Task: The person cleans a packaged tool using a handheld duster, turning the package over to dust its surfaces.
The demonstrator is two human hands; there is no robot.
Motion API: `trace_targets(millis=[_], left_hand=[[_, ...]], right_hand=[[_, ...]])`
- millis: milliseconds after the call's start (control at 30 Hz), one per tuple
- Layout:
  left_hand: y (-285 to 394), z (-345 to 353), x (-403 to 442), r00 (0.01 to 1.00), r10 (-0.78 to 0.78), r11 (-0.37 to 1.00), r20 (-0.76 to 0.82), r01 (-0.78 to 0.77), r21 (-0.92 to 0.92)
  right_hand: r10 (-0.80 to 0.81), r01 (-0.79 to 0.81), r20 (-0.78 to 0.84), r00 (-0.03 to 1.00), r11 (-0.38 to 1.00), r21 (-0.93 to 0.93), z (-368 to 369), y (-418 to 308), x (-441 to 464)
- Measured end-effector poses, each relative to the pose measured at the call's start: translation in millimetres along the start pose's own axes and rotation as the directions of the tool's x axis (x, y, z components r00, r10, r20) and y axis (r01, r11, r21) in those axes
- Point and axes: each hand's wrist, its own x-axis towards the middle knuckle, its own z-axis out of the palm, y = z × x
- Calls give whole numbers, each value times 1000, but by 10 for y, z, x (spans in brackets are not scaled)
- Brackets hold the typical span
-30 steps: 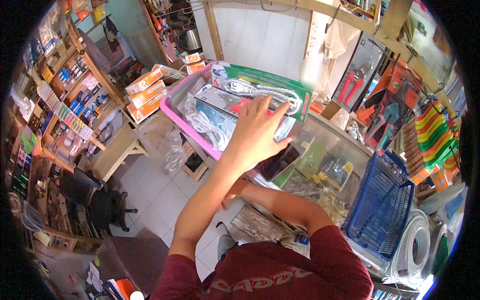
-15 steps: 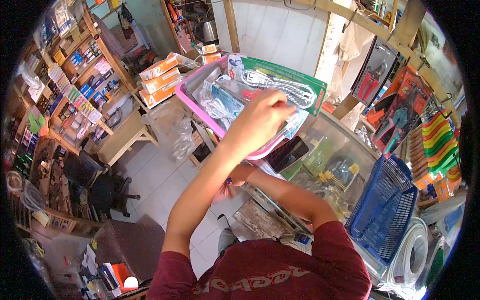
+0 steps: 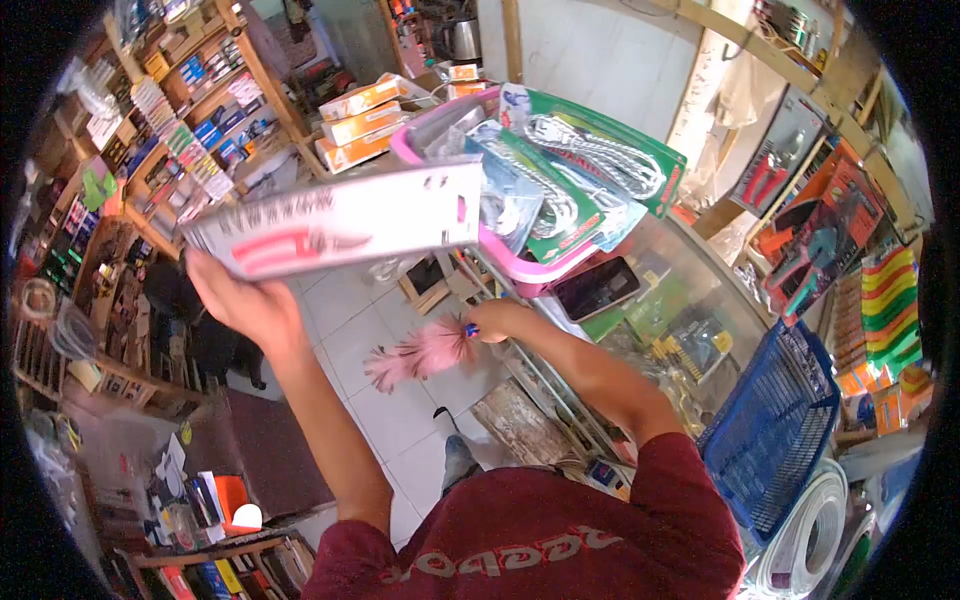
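Raised at the left, my left hand (image 3: pixel 248 308) grips a flat package (image 3: pixel 350 222) by its lower left end. The package shows red-handled cutters and is tilted slightly. My right hand (image 3: pixel 502 321), beside the front edge of the glass counter (image 3: pixel 690 270), is closed round the blue-banded handle of a pink feather duster (image 3: pixel 425 352), whose feathers point left. Beyond the hands stands a pink basket (image 3: pixel 535 272) holding packs of white cord on green cards (image 3: pixel 600 140). A dark phone (image 3: pixel 597 289) lies on the counter beside the basket.
A blue plastic basket (image 3: pixel 775 430) is on the right, near a coil of white cable (image 3: pixel 810 535). Orange and white boxes (image 3: pixel 362 128) are stacked behind the pink basket. Wooden shelves (image 3: pixel 265 75) line the left. Packaged tools (image 3: pixel 820 240) hang at the right.
My left hand has moved from over the pink basket to the left, now with the package in it. The duster shows more fully in my right hand. The view has shifted.
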Motion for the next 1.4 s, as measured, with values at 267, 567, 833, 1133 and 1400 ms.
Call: trace_targets(millis=[267, 567, 833, 1133, 1400], left_hand=[[-104, -1624, -1674, 660, -605, 772, -446, 622, -128], [21, -1624, -2347, 449, -859, 490, -246, 860, -141], [-225, -1782, -2235, 253, -967, 246, 19, 955, -164], [-491, -2097, -1619, 254, -967, 254, 18, 966, 54], [-695, -2287, -1235, 155, -987, 160, 39, 969, 187]], right_hand=[[-5, 67, -175, 984, 936, 345, 304, -406, -167], [121, 47, -351, 929, 899, 436, 220, -310, -111], [222, -12, -298, 928, 820, 573, -209, -412, -242], [174, 188, -504, 846, 788, 587, -142, -60, -16], [284, -146, -157, 946, 804, 576, -517, -298, -143]])
